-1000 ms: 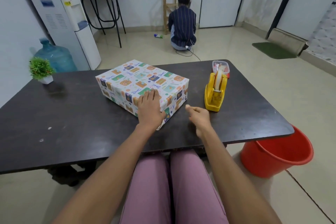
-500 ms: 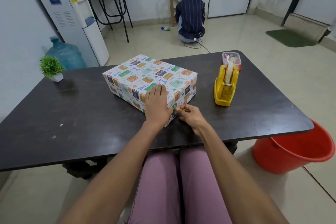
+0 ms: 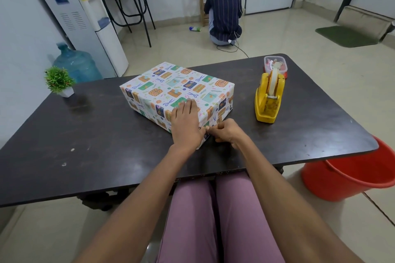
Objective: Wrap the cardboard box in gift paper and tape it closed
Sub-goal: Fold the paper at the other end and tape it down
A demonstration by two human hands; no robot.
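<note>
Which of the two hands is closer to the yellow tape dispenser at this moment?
The right hand. It pinches at the wrapped box's near corner, with bare table between it and the tape dispenser. The left hand rests flat on the box, farther from it.

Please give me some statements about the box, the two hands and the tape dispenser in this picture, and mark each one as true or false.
1. The left hand lies flat on the near corner of the wrapped box. True.
2. The right hand holds the yellow tape dispenser. False: it is curled at the paper flap on the box's near end, and the dispenser stands apart, untouched.
3. The dispenser stands to the right of the box on the table. True.
4. The box still shows bare cardboard on top. False: patterned gift paper covers its top and visible sides.
5. The red bucket stands on the table. False: it is on the floor beside it.
</note>
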